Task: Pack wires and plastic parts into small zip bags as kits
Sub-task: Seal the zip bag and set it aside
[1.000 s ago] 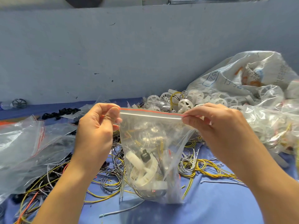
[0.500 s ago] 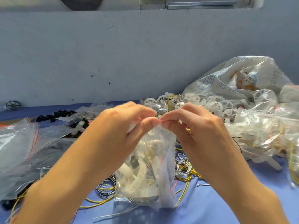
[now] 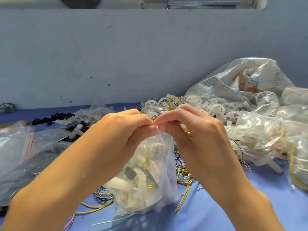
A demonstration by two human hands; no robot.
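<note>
We pinch the zip bag top edge in left hand and right hand, both grips meeting; worktop bare beneath.

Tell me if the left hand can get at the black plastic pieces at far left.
Probably not yet: the left hand, with the right hand, pinches the top of the zip bag. Once it lets go, only flat clear bags lie between, so the black pieces look reachable.
</note>
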